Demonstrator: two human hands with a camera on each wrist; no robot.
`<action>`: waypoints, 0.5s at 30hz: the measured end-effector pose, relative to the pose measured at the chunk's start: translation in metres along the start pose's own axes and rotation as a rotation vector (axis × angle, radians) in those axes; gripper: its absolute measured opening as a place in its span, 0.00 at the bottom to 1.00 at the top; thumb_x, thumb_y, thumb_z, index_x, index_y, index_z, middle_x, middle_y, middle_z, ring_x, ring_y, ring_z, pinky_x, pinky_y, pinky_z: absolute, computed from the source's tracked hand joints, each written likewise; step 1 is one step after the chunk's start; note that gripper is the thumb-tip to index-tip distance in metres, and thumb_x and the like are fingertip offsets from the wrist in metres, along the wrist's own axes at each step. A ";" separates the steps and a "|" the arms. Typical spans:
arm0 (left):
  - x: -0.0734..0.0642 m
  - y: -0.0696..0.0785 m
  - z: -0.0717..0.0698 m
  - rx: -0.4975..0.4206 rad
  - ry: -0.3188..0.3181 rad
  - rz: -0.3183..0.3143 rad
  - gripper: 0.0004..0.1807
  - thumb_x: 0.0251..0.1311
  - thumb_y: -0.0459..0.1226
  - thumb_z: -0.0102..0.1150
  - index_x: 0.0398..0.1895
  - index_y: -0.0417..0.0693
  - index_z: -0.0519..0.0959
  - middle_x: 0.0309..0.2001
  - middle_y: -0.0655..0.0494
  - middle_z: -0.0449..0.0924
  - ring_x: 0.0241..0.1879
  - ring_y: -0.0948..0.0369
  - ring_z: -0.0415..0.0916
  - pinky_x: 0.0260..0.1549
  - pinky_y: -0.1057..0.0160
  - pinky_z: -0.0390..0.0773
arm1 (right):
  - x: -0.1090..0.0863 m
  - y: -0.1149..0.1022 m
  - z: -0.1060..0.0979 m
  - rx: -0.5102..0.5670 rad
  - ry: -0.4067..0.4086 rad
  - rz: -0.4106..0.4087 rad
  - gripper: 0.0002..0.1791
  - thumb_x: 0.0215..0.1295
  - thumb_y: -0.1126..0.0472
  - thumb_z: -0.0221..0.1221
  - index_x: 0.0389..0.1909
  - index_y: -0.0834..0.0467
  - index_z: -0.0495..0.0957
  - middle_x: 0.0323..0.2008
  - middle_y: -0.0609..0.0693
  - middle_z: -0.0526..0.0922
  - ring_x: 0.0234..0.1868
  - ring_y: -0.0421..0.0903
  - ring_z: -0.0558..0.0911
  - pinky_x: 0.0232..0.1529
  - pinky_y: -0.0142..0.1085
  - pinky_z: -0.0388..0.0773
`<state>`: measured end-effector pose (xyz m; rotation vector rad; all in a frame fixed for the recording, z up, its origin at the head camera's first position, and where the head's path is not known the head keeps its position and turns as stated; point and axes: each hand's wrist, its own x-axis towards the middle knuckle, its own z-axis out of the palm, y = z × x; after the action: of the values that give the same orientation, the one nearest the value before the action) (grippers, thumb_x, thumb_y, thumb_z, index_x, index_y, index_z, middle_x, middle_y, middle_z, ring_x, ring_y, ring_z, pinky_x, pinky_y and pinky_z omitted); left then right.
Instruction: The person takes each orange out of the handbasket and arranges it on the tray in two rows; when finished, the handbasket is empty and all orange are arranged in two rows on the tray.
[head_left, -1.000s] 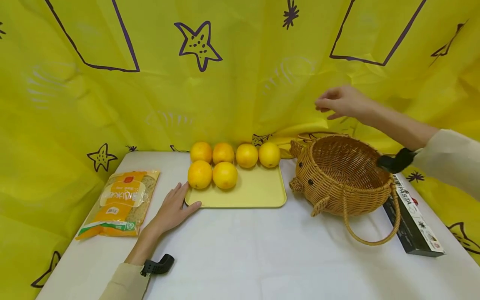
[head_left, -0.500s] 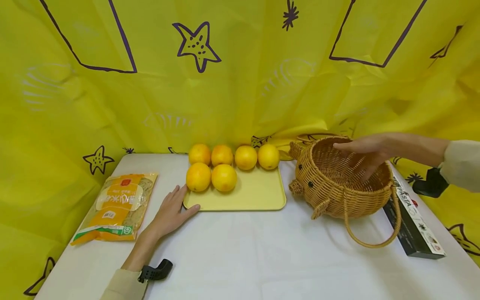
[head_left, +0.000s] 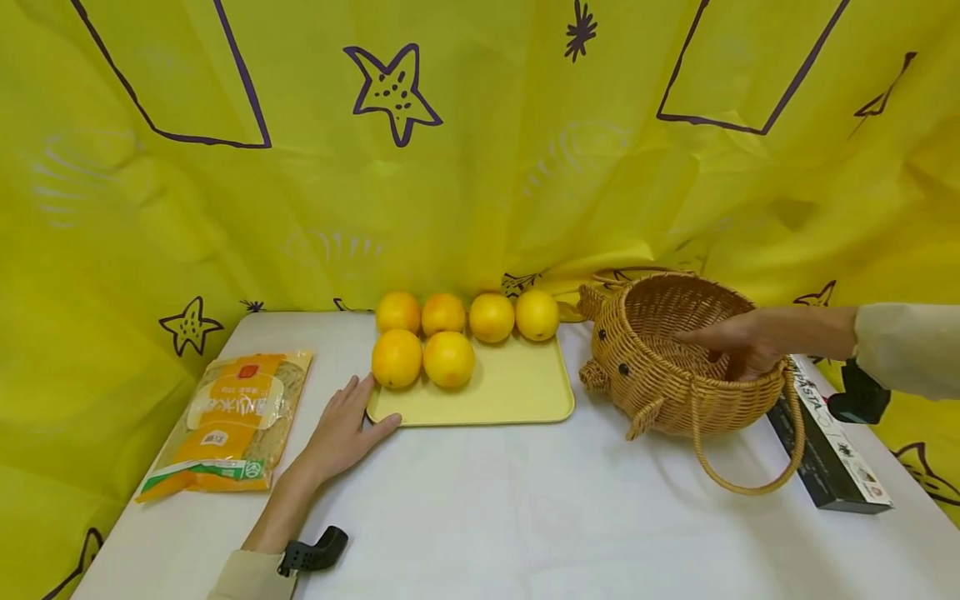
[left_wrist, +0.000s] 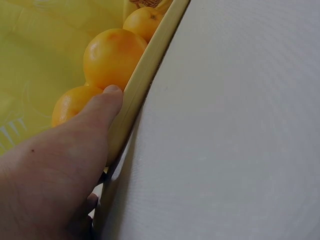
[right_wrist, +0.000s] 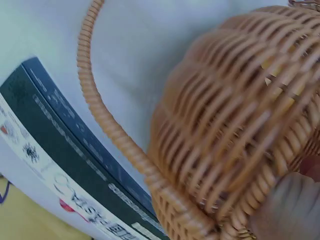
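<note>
My left hand (head_left: 339,435) rests against the front left corner of a pale yellow tray (head_left: 517,392). Its fingers lie along the tray's left side, and in the left wrist view the thumb (left_wrist: 102,107) touches the rim. Several oranges (head_left: 396,358) sit on the tray, mostly along its back and left. To the right, my right hand (head_left: 746,337) reaches over the rim into a pig-shaped wicker basket (head_left: 660,392). Its thumb points left inside; the other fingers bend downward, partly hidden by the basket wall, so whether they hold anything is unclear.
An orange bag of dry food (head_left: 232,417) lies on the left of the white table (head_left: 465,517). A black and white pasta box (head_left: 836,450) lies right of the basket, partly behind it. One basket handle (head_left: 750,487) hangs forward. A yellow printed cloth (head_left: 465,192) hangs behind.
My right hand has come down from above the basket into it, its fingers first spread, now bent. My left hand stays at the tray corner. The oranges have not moved on the tray.
</note>
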<state>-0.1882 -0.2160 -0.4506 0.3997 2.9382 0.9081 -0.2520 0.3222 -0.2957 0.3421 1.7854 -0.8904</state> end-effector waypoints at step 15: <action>0.001 0.001 0.003 -0.006 -0.006 -0.004 0.50 0.63 0.61 0.51 0.77 0.40 0.47 0.77 0.39 0.48 0.77 0.40 0.40 0.74 0.38 0.41 | 0.010 0.005 0.011 -0.180 0.117 -0.033 0.43 0.76 0.41 0.29 0.63 0.82 0.47 0.43 0.60 0.75 0.40 0.45 0.80 0.43 0.32 0.83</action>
<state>-0.1882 -0.2131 -0.4522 0.3951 2.9286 0.9133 -0.2458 0.3162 -0.3089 0.2539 1.9680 -0.7384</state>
